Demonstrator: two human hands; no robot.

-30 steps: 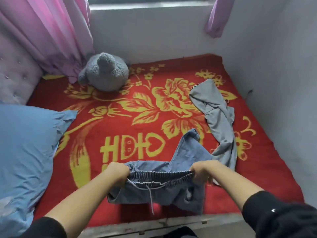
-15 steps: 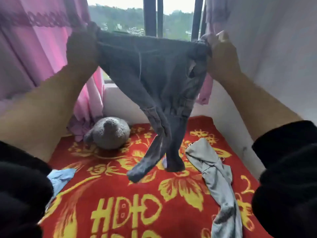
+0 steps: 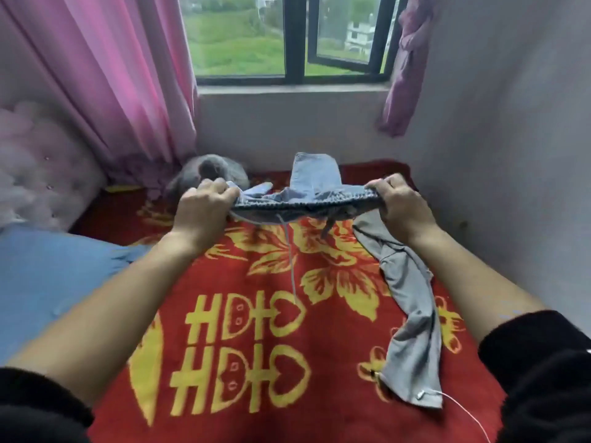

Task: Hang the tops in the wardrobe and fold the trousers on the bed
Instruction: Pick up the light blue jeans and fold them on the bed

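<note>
Blue trousers point(image 3: 311, 183) swung down from window height toward bed point(image 3: 262, 330). Left hand point(image 3: 204, 206), right hand point(image 3: 398, 206) grasp waistband ends; legs extend away, long axis toward window.

Black sleeves point(image 3: 543, 372), bare forearms point(image 3: 128, 292)

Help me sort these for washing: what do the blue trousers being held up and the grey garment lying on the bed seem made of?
Blue trousers: probably light-washed denim or denim-look cotton, matte; faded blue cloth, gathered elastic waistband, white drawcord. Grey garment: probably soft jersey knit, matte; it lies limp with fine creases. Fibre content cannot be told.
</note>
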